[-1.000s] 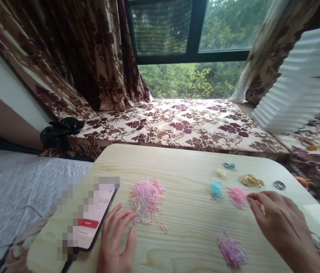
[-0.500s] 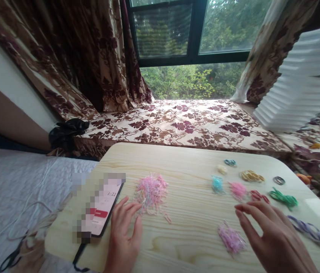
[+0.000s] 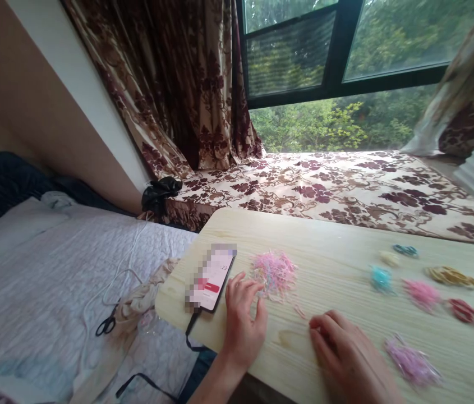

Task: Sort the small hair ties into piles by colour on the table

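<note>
The mixed heap of small elastic bands (image 3: 274, 274), mostly pink, lies on the wood-grain table (image 3: 329, 235) just beyond and to the right of the left hand (image 3: 245, 322), which is the nearer of the two. That hand's fingers are loosely bent with the thumb apart, its fingertips at the heap's near left edge; whether they touch is hard to tell. The heap is roughly round, with no clear long axis, but a stray pink band (image 3: 299, 311) lies off its near right side, stretched from far left to near right, just beyond the right hand (image 3: 346, 348). The two hands are apart. The right fingers curl together over the tabletop, and I cannot tell whether they pinch anything. Well to the right lie a turquoise bundle (image 3: 382, 279), a bright pink bundle (image 3: 422, 294) and, nearer, a lilac bundle (image 3: 413, 362).
</note>
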The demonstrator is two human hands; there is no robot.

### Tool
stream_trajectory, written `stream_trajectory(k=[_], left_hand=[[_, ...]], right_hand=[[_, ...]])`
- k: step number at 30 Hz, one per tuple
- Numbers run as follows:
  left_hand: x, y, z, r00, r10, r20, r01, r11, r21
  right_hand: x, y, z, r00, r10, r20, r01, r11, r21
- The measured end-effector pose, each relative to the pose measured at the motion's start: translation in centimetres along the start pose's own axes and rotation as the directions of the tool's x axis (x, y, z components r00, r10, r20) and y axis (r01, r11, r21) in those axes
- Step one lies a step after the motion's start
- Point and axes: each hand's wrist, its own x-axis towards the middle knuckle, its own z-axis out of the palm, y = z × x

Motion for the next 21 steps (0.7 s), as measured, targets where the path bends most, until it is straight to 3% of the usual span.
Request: stream_trajectory(k=[13, 17, 21], left_hand=[[0.17, 0.24, 0.00, 1.000, 0.010, -0.018, -0.011, 1.000, -0.013], [0.01, 0.15, -0.06, 1.000, -0.006, 0.021, 0.006, 1.000, -0.004], [-0.14, 0.07, -0.36, 0.996, -0.032, 0.084, 0.033, 0.999, -0.006]], right_hand=[[0.02, -0.63, -0.14, 0.998, -0.008, -0.059, 0.007, 1.000, -0.008], [-0.40, -0.49, 0.35, 0.995, 0.016, -0.097, -0.017, 1.000, -0.013], [-0.25, -0.03, 0.11, 0.995, -0.048, -0.092, 0.044, 0.998, -0.054]])
